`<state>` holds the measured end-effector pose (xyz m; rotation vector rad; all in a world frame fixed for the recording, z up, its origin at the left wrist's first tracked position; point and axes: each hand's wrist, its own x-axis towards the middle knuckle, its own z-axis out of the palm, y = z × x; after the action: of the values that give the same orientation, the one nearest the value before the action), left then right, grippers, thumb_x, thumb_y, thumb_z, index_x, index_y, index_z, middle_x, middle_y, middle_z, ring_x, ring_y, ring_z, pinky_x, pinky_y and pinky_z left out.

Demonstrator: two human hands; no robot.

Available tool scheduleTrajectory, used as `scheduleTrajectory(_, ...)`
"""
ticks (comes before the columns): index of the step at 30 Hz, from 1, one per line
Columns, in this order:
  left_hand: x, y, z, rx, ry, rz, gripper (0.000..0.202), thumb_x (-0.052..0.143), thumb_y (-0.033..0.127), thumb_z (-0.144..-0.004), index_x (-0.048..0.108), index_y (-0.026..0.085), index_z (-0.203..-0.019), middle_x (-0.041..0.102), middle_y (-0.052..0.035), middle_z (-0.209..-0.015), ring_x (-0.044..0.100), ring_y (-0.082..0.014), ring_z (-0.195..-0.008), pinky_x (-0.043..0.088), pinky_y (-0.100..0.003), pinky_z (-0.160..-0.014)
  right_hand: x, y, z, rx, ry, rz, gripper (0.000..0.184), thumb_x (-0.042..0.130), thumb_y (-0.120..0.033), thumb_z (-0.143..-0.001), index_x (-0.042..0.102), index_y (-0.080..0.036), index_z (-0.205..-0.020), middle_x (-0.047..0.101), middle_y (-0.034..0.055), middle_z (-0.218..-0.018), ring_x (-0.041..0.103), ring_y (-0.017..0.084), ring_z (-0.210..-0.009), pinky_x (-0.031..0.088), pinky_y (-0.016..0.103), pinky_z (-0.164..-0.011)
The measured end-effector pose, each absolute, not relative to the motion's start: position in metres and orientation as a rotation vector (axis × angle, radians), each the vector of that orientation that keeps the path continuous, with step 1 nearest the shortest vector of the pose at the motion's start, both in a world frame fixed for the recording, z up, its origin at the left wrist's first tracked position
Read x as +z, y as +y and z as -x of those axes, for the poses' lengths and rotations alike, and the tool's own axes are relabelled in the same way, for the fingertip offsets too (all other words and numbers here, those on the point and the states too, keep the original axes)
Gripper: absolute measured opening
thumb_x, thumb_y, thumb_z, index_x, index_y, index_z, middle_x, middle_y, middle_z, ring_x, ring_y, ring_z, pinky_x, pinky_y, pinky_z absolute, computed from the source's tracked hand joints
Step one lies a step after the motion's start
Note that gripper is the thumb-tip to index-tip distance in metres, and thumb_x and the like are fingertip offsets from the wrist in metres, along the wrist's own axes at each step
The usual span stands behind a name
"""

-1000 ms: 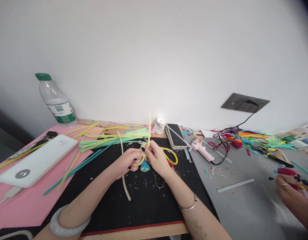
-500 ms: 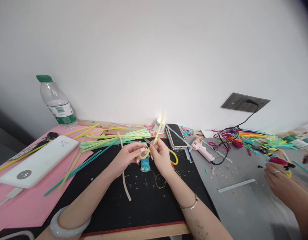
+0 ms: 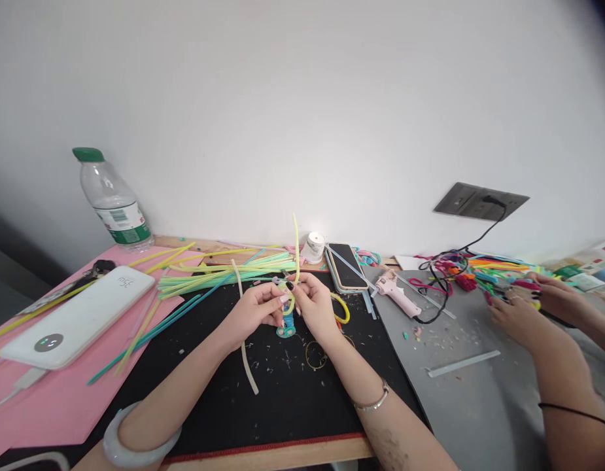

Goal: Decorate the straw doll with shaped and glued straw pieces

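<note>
Both my hands meet over the black mat (image 3: 208, 405). My left hand (image 3: 263, 306) pinches a light yellow pipe cleaner (image 3: 296, 245) near its lower, curled part. From the other side my right hand (image 3: 309, 304) grips the same pipe cleaner, whose free end stands upright above the fingers. Just below my fingertips is a small blue-green pipe cleaner figure (image 3: 285, 330), partly hidden by them; I cannot tell which hand holds it. A cream strip (image 3: 248, 366) lies on the mat beside my left hand. A yellow ring (image 3: 342, 309) lies right of my right hand.
Behind my hands lie a bundle of pipe cleaners (image 3: 184, 282), a white cup (image 3: 314, 248) and a phone (image 3: 348, 267). A pink glue gun (image 3: 398, 297) with its cord is at right, near a co-worker's hands (image 3: 520, 317). A power bank (image 3: 76, 317) and bottle (image 3: 116, 203) stand left.
The pipe cleaner's free end has swung left and now points straight up. My hands have shifted only slightly. The co-worker's hands have moved inward and back, toward the colourful pile.
</note>
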<state>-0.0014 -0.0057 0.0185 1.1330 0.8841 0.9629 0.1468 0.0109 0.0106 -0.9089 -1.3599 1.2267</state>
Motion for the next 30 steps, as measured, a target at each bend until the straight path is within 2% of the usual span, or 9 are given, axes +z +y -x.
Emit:
scheduleTrajectory(2, 0.019, -0.005, 0.002, 0.961, 0.897, -1.127, 0.025, 0.065, 0.037, -0.076, 0.054, 0.015, -0.071, 0.055, 0.0027, -0.062, 0.056, -0.0089, -0.054, 0.050, -0.024, -0.058, 0.010, 0.013, -0.147, 1.266, -1.344, 0.904, 0.019, 0.060, -0.033, -0.081, 0.061, -0.017, -0.092, 0.042, -0.0086, -0.047, 0.033, 0.006, -0.039, 0.027, 0.019, -0.039)
scheduleTrajectory(5, 0.019, -0.004, 0.002, 0.990, 0.921, -1.101, 0.025, 0.065, 0.037, -0.076, 0.054, 0.015, -0.073, 0.057, 0.0028, -0.062, 0.056, -0.0081, -0.055, 0.051, -0.024, -0.060, 0.007, 0.017, -0.148, 1.327, -1.332, 0.880, 0.021, 0.062, -0.036, -0.079, 0.062, -0.016, -0.083, 0.046, -0.0069, -0.047, 0.034, 0.005, -0.037, 0.026, 0.019, -0.035)
scheduleTrajectory(8, 0.017, -0.002, 0.003, 1.033, 0.932, -1.061, 0.025, 0.066, 0.037, -0.076, 0.055, 0.015, -0.074, 0.056, 0.0035, -0.061, 0.055, -0.0074, -0.054, 0.051, -0.023, -0.060, 0.005, 0.020, -0.149, 1.354, -1.333, 0.840, 0.022, 0.063, -0.037, -0.079, 0.062, -0.015, -0.078, 0.053, -0.0039, -0.052, 0.040, 0.006, -0.038, 0.030, 0.019, -0.036)
scheduleTrajectory(14, 0.016, -0.001, 0.006, 1.065, 0.916, -1.007, 0.023, 0.066, 0.037, -0.076, 0.057, 0.016, -0.076, 0.056, 0.0047, -0.059, 0.054, -0.0063, -0.053, 0.051, -0.022, -0.060, 0.009, 0.020, -0.151, 1.461, -1.350, 0.784, 0.024, 0.063, -0.039, -0.078, 0.067, -0.016, -0.085, 0.056, -0.0023, -0.057, 0.046, 0.008, -0.044, 0.038, 0.021, -0.043)
scheduleTrajectory(17, 0.017, -0.002, 0.005, 1.051, 0.931, -1.038, 0.023, 0.067, 0.037, -0.075, 0.058, 0.015, -0.074, 0.056, 0.0044, -0.058, 0.053, -0.0063, -0.052, 0.050, -0.021, -0.059, 0.009, 0.020, -0.151, 1.444, -1.366, 0.791, 0.022, 0.064, -0.037, -0.077, 0.066, -0.016, -0.083, 0.058, -0.0019, -0.059, 0.045, 0.007, -0.044, 0.037, 0.021, -0.043)
scheduleTrajectory(22, 0.018, -0.002, 0.004, 0.993, 0.984, -1.143, 0.024, 0.065, 0.038, -0.076, 0.060, 0.014, -0.074, 0.060, 0.0019, -0.061, 0.059, -0.0098, -0.057, 0.053, -0.025, -0.063, 0.005, 0.022, -0.153, 1.298, -1.408, 0.901, 0.019, 0.067, -0.033, -0.075, 0.060, -0.015, -0.073, 0.052, -0.0048, -0.051, 0.041, 0.006, -0.041, 0.033, 0.019, -0.040)
scheduleTrajectory(27, 0.015, 0.000, 0.005, 0.971, 1.025, -1.224, 0.023, 0.062, 0.038, -0.077, 0.061, 0.015, -0.075, 0.059, 0.0015, -0.060, 0.060, -0.0118, -0.057, 0.054, -0.029, -0.065, 0.002, 0.022, -0.155, 1.228, -1.470, 0.979, 0.017, 0.065, -0.031, -0.075, 0.055, -0.017, -0.073, 0.048, -0.0064, -0.052, 0.039, 0.007, -0.042, 0.031, 0.019, -0.040)
scheduleTrajectory(30, 0.014, 0.001, 0.005, 0.967, 1.011, -1.243, 0.022, 0.060, 0.037, -0.078, 0.061, 0.015, -0.076, 0.058, 0.0017, -0.061, 0.060, -0.0118, -0.057, 0.053, -0.030, -0.065, 0.002, 0.024, -0.156, 1.189, -1.531, 1.000, 0.015, 0.063, -0.030, -0.076, 0.055, -0.018, -0.076, 0.049, -0.0054, -0.055, 0.043, 0.008, -0.047, 0.033, 0.020, -0.045)
